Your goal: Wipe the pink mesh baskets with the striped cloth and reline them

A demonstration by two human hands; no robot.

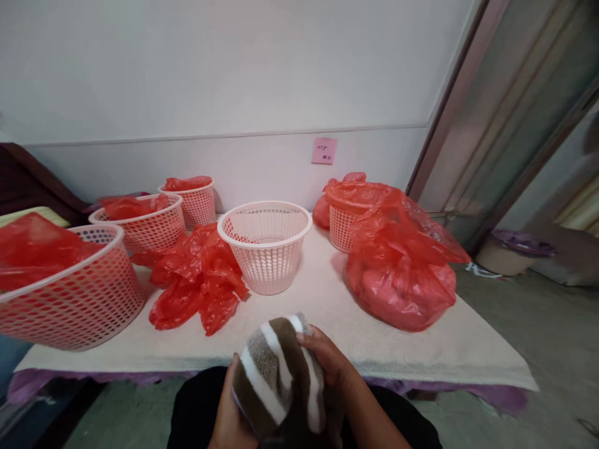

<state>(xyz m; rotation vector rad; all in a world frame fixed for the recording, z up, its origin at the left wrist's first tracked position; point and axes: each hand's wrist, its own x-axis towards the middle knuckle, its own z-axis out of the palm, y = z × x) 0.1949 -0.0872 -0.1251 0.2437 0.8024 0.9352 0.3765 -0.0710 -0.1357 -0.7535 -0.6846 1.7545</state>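
Close to my body, in front of the table edge, I hold a striped fuzzy cloth (266, 368) in brown, grey and white. It is folded or bunched, and its lower part falls into shadow. My left hand (233, 408) wraps its left side, with most fingers hidden. On the upper right edge, my right hand (327, 358) grips it with the fingers curled over. Beyond the cloth stands a pink plastic basket (269, 265) with lattice sides. Left of that basket lies a crumpled red plastic bag (201, 274).
On the white-covered table (299, 330), a full red bag (402, 280) sits at the right before a bag-draped basket (340, 227). Red bags fill three baskets at the left, the nearest basket (79, 305) being large. A pink note (324, 151) is on the wall. A bin (508, 252) stands right.
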